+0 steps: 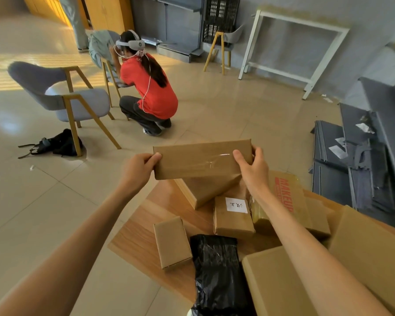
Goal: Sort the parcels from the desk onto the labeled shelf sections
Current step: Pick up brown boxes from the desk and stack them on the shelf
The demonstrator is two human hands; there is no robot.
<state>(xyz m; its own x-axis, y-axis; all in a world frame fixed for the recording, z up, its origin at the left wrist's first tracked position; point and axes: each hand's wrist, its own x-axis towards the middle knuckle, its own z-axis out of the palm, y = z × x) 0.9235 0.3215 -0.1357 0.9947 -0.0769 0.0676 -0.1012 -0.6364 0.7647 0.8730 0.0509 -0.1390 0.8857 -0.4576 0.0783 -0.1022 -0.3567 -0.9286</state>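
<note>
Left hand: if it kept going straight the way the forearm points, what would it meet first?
The left hand already grips the left end of the brown parcel, so that comes first. Past it, probably only open floor tiles, though depth is unclear.

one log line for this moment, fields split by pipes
phase: parcel lifted | held: flat brown parcel | left hand: grips left end | right hand: grips right end | desk: parcels remain

A bare storeroom — dismantled grey shelving (360,169), stacked crate (220,19), tiled floor (55,201).
</note>
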